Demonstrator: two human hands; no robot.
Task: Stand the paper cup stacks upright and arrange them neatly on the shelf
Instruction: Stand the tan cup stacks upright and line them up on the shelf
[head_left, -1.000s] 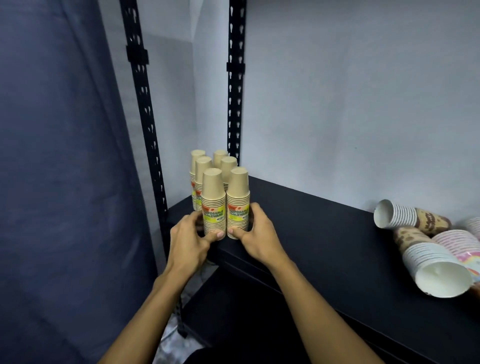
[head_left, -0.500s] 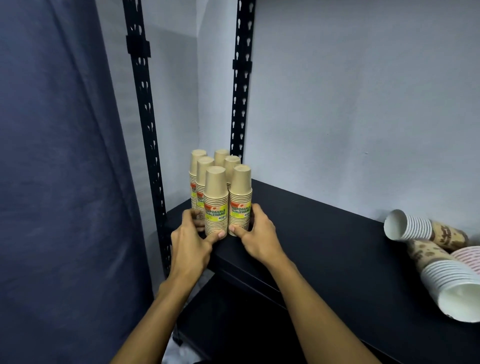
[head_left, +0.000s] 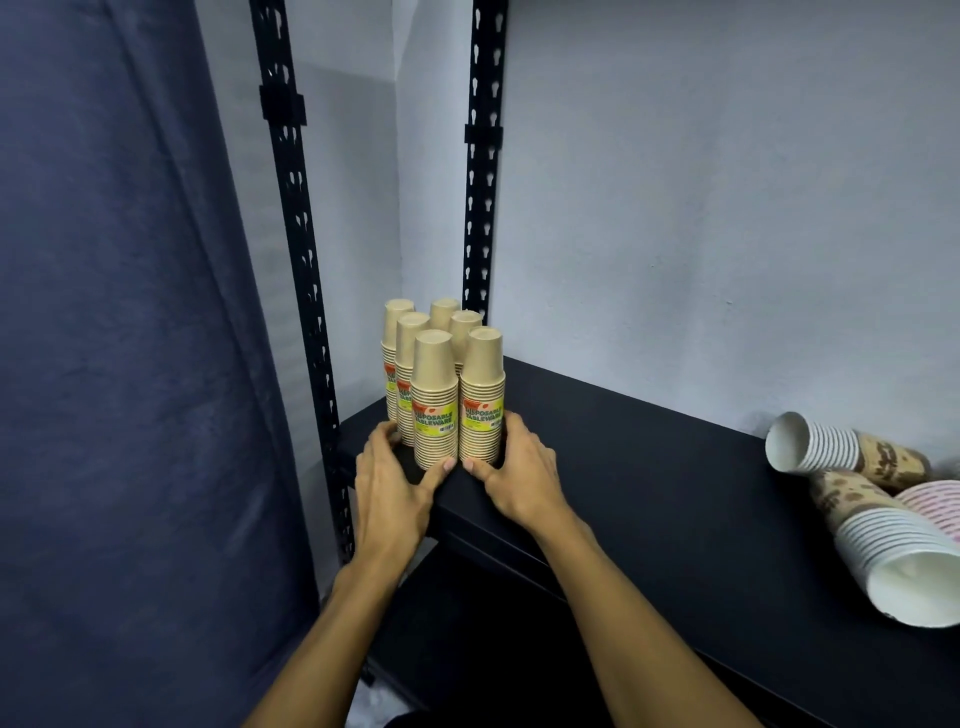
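At the left end of the shelf (head_left: 649, 499), six brown stacks (head_left: 435, 400) stand upright, bases up, in two columns of three, packed touching. The front two carry yellow-green labels reading "DISPOSABLE TABLEWARE". I see my left hand (head_left: 387, 480) cupped around the left side of the block, fingers spread and curved, thumb tip pressed at the foot of the front left stack. My right hand (head_left: 519, 475) mirrors it on the right side: fingers apart along the flank of the front right stack, thumb at its foot. Both hands bracket the block; neither is closed on any one stack. Far right on the shelf, well apart from the block, a pile (head_left: 878, 514) of stacks lies on its side: white-ribbed with brown print, one pink-striped, mouths facing me. Black posts (head_left: 480, 156) rise behind the block; a blue curtain (head_left: 119, 364) hangs at left.
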